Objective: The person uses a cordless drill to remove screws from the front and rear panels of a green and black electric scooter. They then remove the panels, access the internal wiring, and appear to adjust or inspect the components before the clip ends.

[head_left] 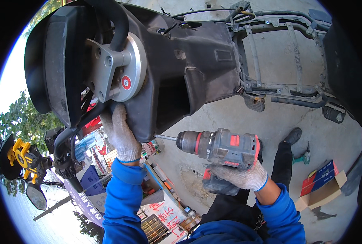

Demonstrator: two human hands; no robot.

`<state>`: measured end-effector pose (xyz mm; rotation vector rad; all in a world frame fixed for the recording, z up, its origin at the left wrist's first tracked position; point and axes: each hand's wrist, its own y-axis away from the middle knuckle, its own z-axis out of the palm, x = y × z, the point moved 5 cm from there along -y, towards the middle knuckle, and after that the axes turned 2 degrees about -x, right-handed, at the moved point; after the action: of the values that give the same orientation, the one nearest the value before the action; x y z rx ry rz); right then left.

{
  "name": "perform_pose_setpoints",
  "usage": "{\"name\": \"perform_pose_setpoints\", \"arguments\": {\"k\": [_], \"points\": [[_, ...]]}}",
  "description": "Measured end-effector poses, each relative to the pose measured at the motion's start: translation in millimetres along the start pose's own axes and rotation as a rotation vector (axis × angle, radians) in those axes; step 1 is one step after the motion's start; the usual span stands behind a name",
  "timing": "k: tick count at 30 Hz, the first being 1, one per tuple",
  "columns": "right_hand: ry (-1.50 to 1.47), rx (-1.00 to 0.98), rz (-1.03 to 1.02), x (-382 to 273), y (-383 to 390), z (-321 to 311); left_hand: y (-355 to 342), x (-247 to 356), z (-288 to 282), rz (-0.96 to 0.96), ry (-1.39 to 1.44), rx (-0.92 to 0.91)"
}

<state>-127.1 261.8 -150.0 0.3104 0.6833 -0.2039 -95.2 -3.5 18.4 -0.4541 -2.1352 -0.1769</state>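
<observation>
We have the drill (233, 144) level, its long bit (165, 137) pointing left to the near lower corner of the scooter's dark front panel (213, 57). That panel sits left of centre, between the silver handlebar mount (105, 67) on the left and the bare metal frame (292, 44) on the right.

Our right hand (246, 175) is closed around the drill's handle, fingers curled; we cannot tell whether one is on the trigger. Our left hand (122, 132) lies on the panel's near left side with the fingers mostly straight, touching rather than clenched; we cannot tell whether any tip hooks behind the edge.

As for how far along we are, the panel and the mount are in place, while the frame has no seat or cover over its bars. We judge the work at this corner to be unfinished, as the bit is right up against it. The tip is hidden, so whether it meets a screw or a hole, we cannot say.

On the floor to the near right lie a green-handled tool (305, 156) and an open cardboard box (325, 191).
</observation>
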Motion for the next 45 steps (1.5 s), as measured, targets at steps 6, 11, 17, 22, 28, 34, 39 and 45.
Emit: {"name": "perform_pose_setpoints", "arguments": {"k": [6,11,17,22,28,34,39,45], "points": [[-0.3,-0.018,0.301,6.8,7.1,10.8,1.0,3.3,3.6,0.037,0.009,-0.057],[-0.148,0.028,0.172,4.1,12.1,16.6,2.8,4.1,6.0,0.001,0.009,-0.043],[-0.044,0.064,0.091,-14.4,15.0,12.1,0.9,1.9,2.0,0.024,0.025,-0.048],[-0.57,0.022,0.339,-12.6,12.0,18.1,-2.0,-1.2,0.7,0.041,0.023,-0.051],[-0.607,0.05,0.301,-0.9,18.4,34.2,0.3,-2.2,0.6,0.025,0.039,-0.036],[-0.96,0.094,0.378,17.6,30.0,59.8,1.9,-0.6,1.6,0.015,0.06,-0.034],[-1.018,0.067,0.326,13.8,33.2,72.2,0.8,-1.4,2.0,0.023,0.072,-0.039],[-0.36,0.069,0.113,1.4,20.9,23.9,2.4,-0.6,1.2,0.02,0.022,-0.028]]}}
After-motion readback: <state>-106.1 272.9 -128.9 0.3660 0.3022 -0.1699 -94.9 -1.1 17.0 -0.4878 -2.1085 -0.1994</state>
